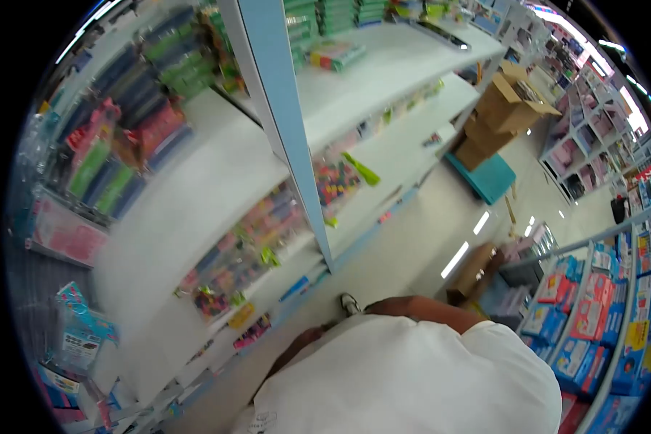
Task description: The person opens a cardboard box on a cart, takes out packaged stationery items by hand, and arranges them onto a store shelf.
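Both arms hang in front of the white shirt. My left hand is low beside the shirt's edge, close to the lower shelf edge; it is small and dark, and its fingers cannot be made out. My right hand rests near the shirt's front, with its fingers hidden or too blurred to read. Nothing can be seen held in either hand. A shoe shows on the floor between them. Bags of colourful small pieces lie on the shelf ahead of my left hand.
White shelves with a blue-grey post stand ahead. Cardboard boxes are stacked on a teal platform. Another brown box sits on the floor. Racks of blue and red packages stand at the right.
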Action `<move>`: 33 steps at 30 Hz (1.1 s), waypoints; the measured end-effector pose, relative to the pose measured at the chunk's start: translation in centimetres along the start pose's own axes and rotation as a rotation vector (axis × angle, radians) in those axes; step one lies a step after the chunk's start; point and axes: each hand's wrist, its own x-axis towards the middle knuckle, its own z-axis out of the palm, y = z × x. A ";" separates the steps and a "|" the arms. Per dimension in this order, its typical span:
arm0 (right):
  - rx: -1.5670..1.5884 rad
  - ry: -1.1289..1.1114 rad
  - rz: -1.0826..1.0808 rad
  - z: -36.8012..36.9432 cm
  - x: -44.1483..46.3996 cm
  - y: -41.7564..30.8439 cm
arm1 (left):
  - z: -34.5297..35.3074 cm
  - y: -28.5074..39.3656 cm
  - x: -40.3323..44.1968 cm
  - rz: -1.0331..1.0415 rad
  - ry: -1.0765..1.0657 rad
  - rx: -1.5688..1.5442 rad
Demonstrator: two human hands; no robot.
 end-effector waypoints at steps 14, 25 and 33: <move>0.028 0.192 -0.008 2.4 -7.0 13.8 | 4.5 5.3 2.8 -0.137 -0.133 -0.039; 0.219 0.611 0.136 -11.2 -22.6 21.8 | 8.5 15.4 19.7 -0.132 -0.149 -0.005; 0.415 0.831 0.207 -15.1 -29.0 32.2 | 10.0 29.8 33.0 -0.048 -0.248 0.380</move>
